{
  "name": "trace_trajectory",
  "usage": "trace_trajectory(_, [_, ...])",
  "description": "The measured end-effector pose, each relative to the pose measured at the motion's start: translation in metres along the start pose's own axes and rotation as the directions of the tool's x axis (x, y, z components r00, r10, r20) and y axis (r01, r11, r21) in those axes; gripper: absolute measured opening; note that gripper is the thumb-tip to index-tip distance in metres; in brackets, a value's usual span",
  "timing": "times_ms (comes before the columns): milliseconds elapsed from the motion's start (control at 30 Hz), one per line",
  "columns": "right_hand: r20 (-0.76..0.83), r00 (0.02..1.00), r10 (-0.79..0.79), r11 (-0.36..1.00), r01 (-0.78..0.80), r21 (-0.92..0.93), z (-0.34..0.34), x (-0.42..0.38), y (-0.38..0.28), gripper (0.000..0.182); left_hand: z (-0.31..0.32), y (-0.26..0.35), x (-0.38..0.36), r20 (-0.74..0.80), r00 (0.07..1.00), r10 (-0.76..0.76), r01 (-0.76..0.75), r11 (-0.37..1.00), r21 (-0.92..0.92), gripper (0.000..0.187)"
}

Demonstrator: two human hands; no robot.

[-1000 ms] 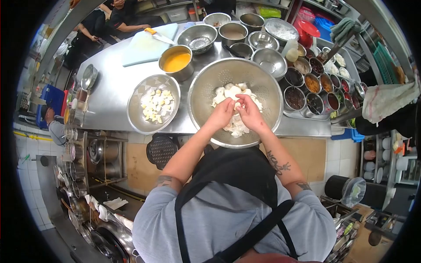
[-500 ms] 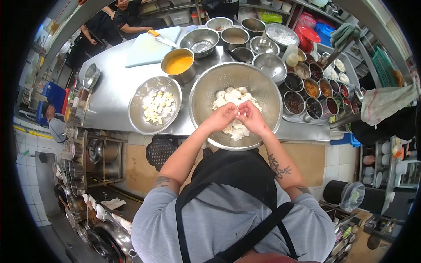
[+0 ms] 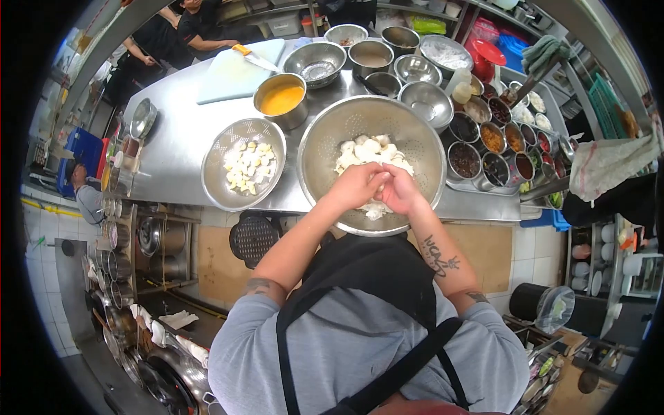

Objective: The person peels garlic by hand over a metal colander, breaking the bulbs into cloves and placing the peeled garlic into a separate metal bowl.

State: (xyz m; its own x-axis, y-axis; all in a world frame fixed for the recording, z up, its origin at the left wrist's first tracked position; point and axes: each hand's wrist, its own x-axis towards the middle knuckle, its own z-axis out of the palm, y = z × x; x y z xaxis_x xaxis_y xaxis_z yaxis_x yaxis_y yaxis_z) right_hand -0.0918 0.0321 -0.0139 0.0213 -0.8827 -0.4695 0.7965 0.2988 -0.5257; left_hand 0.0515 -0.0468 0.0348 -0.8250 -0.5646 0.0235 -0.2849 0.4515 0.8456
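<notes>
A large perforated metal bowl stands at the counter's front edge, with pale, whitish pieces of food inside, some rounded. Over the food, my left hand and my right hand meet, fingers bent and pressed together. Whatever lies between the fingers is hidden. To the left, a smaller colander holds cut pale-yellow and white pieces. Behind it is a metal pot of orange-yellow liquid.
On the steel counter are a cutting board with an orange-handled knife, and several metal bowls behind. Many ingredient containers crowd the right side. People in dark clothes are at the back left; another person is far left.
My hands have drawn closer together, and the left one has turned so its back shows more. My right hand has turned too, its fingers now tucked against the left.
</notes>
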Motion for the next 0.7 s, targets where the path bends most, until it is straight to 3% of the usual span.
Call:
trace_trajectory(67, [-0.079,0.997,0.005,0.997,0.001,0.081,0.025,-0.008,-0.001,0.035,0.001,0.002,0.001,-0.016,0.999,0.045,-0.044,0.998,0.046,0.027])
trace_trajectory(167, [0.040,0.999,-0.010,0.989,0.004,0.148,-0.002,0.012,0.005,0.033,0.001,0.009,0.003,-0.027,1.000,0.006,-0.008,0.998,-0.062,0.023])
trace_trajectory(233, [-0.158,0.987,-0.020,0.975,0.054,0.216,0.042,-0.008,-0.004,0.034,-0.002,0.017,0.003,0.049,0.994,-0.097,0.104,0.979,-0.174,0.023])
trace_trajectory(267, [-0.254,0.967,-0.017,0.966,0.081,0.247,0.058,-0.015,-0.007,0.035,0.002,0.013,0.004,0.013,0.997,-0.080,0.081,0.985,-0.153,0.024])
trace_trajectory(333, [-0.281,0.959,-0.044,0.964,0.115,0.241,0.037,-0.001,0.003,0.035,0.012,0.004,0.006,-0.063,0.997,-0.042,0.035,0.994,-0.108,0.031])
trace_trajectory(367, [-0.295,0.954,-0.060,0.962,0.134,0.237,0.023,0.008,0.007,0.035,0.013,0.003,0.006,-0.045,0.995,-0.091,0.077,0.965,-0.251,0.032])
trace_trajectory(433, [-0.210,0.972,-0.103,0.965,0.150,0.218,-0.003,0.009,0.005,0.035,0.011,0.006,0.003,0.014,0.984,-0.180,0.161,0.841,-0.517,0.034])
trace_trajectory(533, [-0.213,0.964,-0.157,0.973,0.188,0.137,-0.011,0.005,0.000,0.036,0.006,-0.026,0.005,0.020,0.984,-0.180,0.177,0.939,-0.296,0.030])
trace_trajectory(600, [-0.251,0.947,-0.199,0.977,0.212,0.025,0.008,-0.006,-0.010,0.037,0.003,-0.034,0.002,0.096,0.964,-0.248,0.264,0.852,-0.452,0.022])
trace_trajectory(667, [-0.281,0.926,-0.253,0.966,0.226,-0.125,0.031,-0.016,-0.016,0.038,-0.003,-0.027,-0.001,0.200,0.920,-0.336,0.390,0.764,-0.513,0.027])
trace_trajectory(700, [-0.233,0.936,-0.262,0.960,0.229,-0.160,0.026,-0.015,-0.014,0.038,-0.001,-0.030,-0.001,0.176,0.933,-0.313,0.359,0.806,-0.471,0.031])
